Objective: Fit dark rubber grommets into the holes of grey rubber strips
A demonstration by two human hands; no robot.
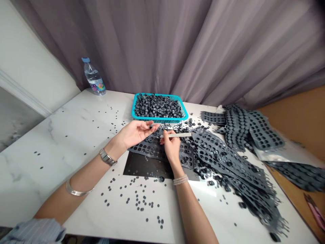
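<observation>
My right hand (172, 147) is closed around a flat, pale stick (184, 135), its far end pointing right. Just left of it, my left hand (138, 132) has thumb and fingers pinched together, palm partly up; whatever small piece sits at the fingertips is too small to name. Under both hands lies a black rubber sheet (144, 147) with rows of round holes, partly over a dark flat mat (137, 166). Small black discs are scattered around. Behind the hands stands a turquoise basket (159, 119) heaped with short black rubber rings (158, 105).
More perforated black sheets (228, 159) pile up at the right, with loose rings along their edge. Further sheets (266, 130) lie at the back right near a plastic bag (286, 152). Pink-handled pliers (315, 211) rest at far right. A water bottle (94, 78) stands back left.
</observation>
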